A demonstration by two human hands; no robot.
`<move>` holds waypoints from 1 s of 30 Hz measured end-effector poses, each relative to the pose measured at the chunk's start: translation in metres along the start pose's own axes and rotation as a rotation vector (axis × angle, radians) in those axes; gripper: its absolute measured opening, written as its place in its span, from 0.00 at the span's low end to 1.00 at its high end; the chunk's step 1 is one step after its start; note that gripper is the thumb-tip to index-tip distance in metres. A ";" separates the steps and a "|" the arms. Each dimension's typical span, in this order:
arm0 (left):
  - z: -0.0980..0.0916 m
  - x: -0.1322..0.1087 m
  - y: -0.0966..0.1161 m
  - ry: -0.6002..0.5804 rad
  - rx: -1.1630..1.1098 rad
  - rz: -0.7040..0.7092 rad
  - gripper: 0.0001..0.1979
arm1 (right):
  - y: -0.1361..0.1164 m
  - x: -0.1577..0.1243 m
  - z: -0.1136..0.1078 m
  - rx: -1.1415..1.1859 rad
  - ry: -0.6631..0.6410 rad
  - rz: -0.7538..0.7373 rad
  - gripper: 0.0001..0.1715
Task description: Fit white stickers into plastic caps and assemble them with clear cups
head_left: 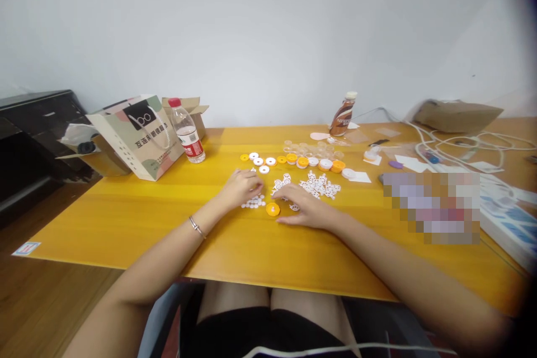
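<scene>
My left hand [242, 187] is just above a patch of small white round dots [254, 202], its fingers curled together. Whatever may be pinched in them is hidden. My right hand [304, 207] rests on the table with thumb and fingers apart. Between the hands lies an orange scalloped disc [273, 210] with a small white centre, close to the right fingertips but not gripped. A small white cut-out piece [294, 207] lies under the right palm. Past the fingers are white lacy cut-outs [282, 182] and a larger pile of them [319, 185].
Behind stand white rings [264, 169], orange-and-white round parts [302, 163] and clear cups [323, 150]. A red-capped water bottle [187, 133] and paper bag [140, 137] are left. A brown drink bottle [343, 116], cables [423, 148] and a power strip [505, 218] are right.
</scene>
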State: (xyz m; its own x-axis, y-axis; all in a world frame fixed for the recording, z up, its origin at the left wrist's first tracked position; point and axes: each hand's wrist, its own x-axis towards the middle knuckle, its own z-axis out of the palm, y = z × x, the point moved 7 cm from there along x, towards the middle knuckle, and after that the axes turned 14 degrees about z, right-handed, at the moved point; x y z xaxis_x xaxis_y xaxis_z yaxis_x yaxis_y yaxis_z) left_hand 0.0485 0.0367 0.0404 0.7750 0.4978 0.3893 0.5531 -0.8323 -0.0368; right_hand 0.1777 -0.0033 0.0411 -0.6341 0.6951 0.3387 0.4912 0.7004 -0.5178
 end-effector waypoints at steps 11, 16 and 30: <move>-0.005 -0.001 0.044 -0.040 -0.227 0.176 0.10 | 0.010 0.001 0.014 0.014 -0.008 0.114 0.16; 0.002 -0.001 0.047 -0.037 -0.193 0.160 0.09 | 0.013 0.001 0.014 0.019 0.012 0.115 0.14; 0.006 -0.004 0.051 -0.030 -0.118 0.205 0.08 | 0.015 0.001 0.015 -0.023 -0.019 0.110 0.15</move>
State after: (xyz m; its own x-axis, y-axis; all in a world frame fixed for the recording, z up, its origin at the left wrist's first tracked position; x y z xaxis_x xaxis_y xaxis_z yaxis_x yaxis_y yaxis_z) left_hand 0.0754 -0.0066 0.0317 0.8769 0.3212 0.3575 0.3452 -0.9385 -0.0036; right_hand 0.1758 0.0056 0.0220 -0.5868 0.7650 0.2656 0.5720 0.6237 -0.5328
